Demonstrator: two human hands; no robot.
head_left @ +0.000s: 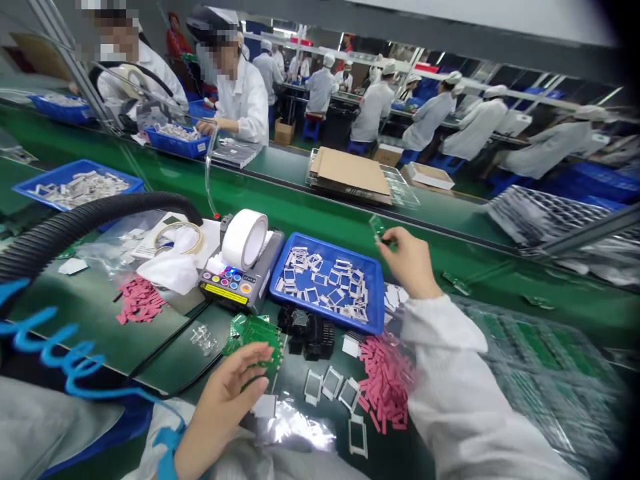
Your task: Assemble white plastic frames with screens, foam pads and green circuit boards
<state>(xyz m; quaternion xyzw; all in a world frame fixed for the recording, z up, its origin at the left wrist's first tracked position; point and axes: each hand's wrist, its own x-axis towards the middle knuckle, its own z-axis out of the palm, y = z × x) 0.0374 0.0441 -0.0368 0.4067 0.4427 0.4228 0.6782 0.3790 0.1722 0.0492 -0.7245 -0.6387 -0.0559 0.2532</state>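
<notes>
Raised beyond the right end of the blue tray, my right hand pinches a small green circuit board between thumb and fingers. My left hand is low at the centre, its fingers apart and slightly curved. Beside its fingertips lies a pile of green circuit boards; whether they touch cannot be made out. The tray holds many small white frames. Several more white frames lie on the table, next to a heap of pink strips. A blue coiled cord loops at my left wrist.
A tape dispenser with a white roll stands left of the tray, black parts in front. A black hose arches across the left. Clear trays of boards lie right. Co-workers sit beyond the green conveyor.
</notes>
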